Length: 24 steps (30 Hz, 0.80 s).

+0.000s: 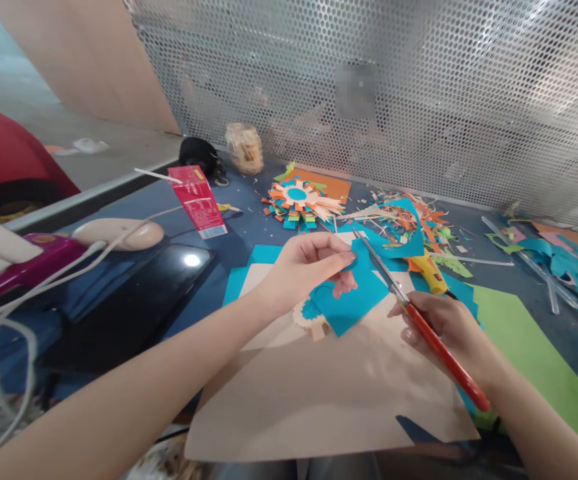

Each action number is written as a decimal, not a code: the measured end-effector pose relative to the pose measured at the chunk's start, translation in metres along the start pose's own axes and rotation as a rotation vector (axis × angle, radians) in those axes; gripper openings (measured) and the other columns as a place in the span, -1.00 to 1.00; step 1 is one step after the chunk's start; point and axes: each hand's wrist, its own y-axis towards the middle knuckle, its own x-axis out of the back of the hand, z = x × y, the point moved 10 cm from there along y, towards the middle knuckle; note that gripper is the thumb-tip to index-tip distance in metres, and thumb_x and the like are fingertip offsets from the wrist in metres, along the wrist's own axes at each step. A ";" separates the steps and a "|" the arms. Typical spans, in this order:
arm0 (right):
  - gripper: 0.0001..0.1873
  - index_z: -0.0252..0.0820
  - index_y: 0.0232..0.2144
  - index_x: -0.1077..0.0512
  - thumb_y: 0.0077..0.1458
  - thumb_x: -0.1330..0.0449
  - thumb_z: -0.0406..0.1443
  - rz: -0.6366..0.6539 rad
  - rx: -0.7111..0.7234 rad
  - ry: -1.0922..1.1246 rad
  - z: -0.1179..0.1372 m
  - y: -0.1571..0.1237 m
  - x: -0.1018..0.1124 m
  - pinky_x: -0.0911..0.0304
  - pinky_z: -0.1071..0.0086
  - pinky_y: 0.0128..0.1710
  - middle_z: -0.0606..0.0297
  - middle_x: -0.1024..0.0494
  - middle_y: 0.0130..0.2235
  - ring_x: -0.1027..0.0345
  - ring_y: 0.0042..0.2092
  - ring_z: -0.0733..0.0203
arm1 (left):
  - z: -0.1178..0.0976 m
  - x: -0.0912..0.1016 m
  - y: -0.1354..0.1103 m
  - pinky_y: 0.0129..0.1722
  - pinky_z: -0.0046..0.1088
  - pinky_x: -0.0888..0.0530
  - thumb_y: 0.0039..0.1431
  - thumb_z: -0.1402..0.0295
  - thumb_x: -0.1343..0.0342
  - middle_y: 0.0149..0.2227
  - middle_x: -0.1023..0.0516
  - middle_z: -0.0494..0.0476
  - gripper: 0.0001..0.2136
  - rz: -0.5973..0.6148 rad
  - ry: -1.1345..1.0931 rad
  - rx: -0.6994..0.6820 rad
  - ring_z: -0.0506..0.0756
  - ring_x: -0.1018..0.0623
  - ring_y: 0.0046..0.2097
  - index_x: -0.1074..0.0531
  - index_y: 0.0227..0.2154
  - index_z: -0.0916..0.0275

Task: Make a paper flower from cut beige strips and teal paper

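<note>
My left hand [316, 267] pinches a piece of blue paper [351, 308] between thumb and fingers, above a large beige sheet [319, 400]. In my right hand [443, 327] is a pair of scissors [433, 340] with red handles, and its blades reach to the upper part of the blue paper. Whether the blades are parted is hard to make out. Just under the blue paper lies a beige and blue paper cutout [311, 317] with a notched edge, partly hidden. A layered paper flower [299, 197] in blue, orange and beige rests farther back.
Paper scraps [413, 217] are heaped behind my hands, beside a yellow glue gun [429, 273]. Green paper [533, 353] lies at right. A pink drink carton [199, 200], a jar [245, 148], a phone [133, 307] and white cables [33, 287] occupy the left. A perforated metal panel [289, 80] stands behind.
</note>
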 end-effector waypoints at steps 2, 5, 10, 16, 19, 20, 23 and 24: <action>-0.67 -0.18 -0.60 -0.22 -0.05 -0.12 -0.05 -0.016 0.005 -0.008 -0.001 0.001 0.001 0.02 0.47 -0.62 0.41 -0.20 -0.60 0.01 -0.59 0.40 | 0.000 0.000 0.000 -0.68 -0.59 -0.35 -0.11 0.33 -0.21 -0.70 -0.44 -0.04 -0.82 0.007 0.009 -0.007 -0.07 -0.40 -0.66 -0.32 -0.56 0.30; -0.64 -0.18 -0.60 -0.24 -0.06 -0.12 -0.02 -0.003 -0.016 0.017 -0.004 0.001 0.000 0.05 0.48 -0.64 0.42 -0.17 -0.62 0.05 -0.60 0.42 | 0.000 0.002 0.000 -0.68 -0.58 -0.35 -0.09 0.33 -0.20 -0.69 -0.44 -0.03 -0.83 0.005 0.037 -0.009 -0.08 -0.38 -0.67 -0.33 -0.56 0.29; -0.65 -0.20 -0.61 -0.26 -0.05 -0.12 -0.05 0.001 -0.025 0.010 -0.006 -0.001 0.001 0.07 0.48 -0.63 0.42 -0.16 -0.63 0.05 -0.60 0.42 | -0.003 0.005 0.000 -0.68 -0.58 -0.34 -0.13 0.36 -0.22 -0.70 -0.42 -0.05 -0.83 -0.025 0.039 -0.023 -0.07 -0.38 -0.67 -0.33 -0.56 0.29; -0.62 -0.21 -0.52 -0.36 -0.02 -0.07 -0.01 -0.025 0.009 -0.049 -0.006 0.000 0.003 0.06 0.46 -0.62 0.39 -0.22 -0.63 0.02 -0.60 0.39 | -0.003 0.006 0.003 -0.71 -0.60 -0.33 -0.13 0.39 -0.21 -0.71 -0.41 -0.05 -0.86 -0.026 0.012 -0.030 -0.07 -0.39 -0.67 -0.34 -0.56 0.30; -0.61 -0.21 -0.55 -0.35 -0.04 -0.09 0.01 -0.025 0.016 -0.049 -0.007 0.001 0.002 0.05 0.46 -0.62 0.37 -0.25 -0.61 0.01 -0.59 0.39 | -0.003 0.007 0.004 -0.72 -0.61 -0.33 -0.14 0.42 -0.21 -0.72 -0.40 -0.06 -0.86 -0.035 -0.004 -0.025 -0.07 -0.40 -0.66 -0.34 -0.56 0.31; -0.62 -0.21 -0.56 -0.34 -0.04 -0.10 0.00 -0.024 0.013 -0.047 -0.007 0.001 0.002 0.05 0.46 -0.63 0.37 -0.26 -0.61 0.02 -0.59 0.40 | -0.003 0.007 0.004 -0.72 -0.61 -0.33 -0.14 0.43 -0.21 -0.72 -0.40 -0.06 -0.86 -0.034 -0.008 -0.026 -0.07 -0.40 -0.66 -0.34 -0.57 0.31; -0.64 -0.19 -0.59 -0.31 -0.05 -0.12 -0.02 -0.020 -0.002 -0.044 -0.009 0.001 0.001 0.04 0.47 -0.63 0.37 -0.26 -0.62 -0.02 -0.60 0.39 | -0.002 0.008 0.005 -0.72 -0.61 -0.33 -0.14 0.44 -0.21 -0.72 -0.40 -0.06 -0.87 -0.030 -0.004 -0.028 -0.07 -0.40 -0.66 -0.34 -0.56 0.31; -0.64 -0.19 -0.60 -0.30 -0.04 -0.12 -0.03 -0.019 -0.008 -0.039 -0.009 0.001 0.001 0.05 0.47 -0.65 0.38 -0.25 -0.64 -0.02 -0.61 0.39 | -0.001 0.008 0.006 -0.72 -0.61 -0.33 -0.13 0.43 -0.20 -0.72 -0.40 -0.06 -0.87 -0.027 0.002 -0.027 -0.07 -0.40 -0.66 -0.34 -0.56 0.31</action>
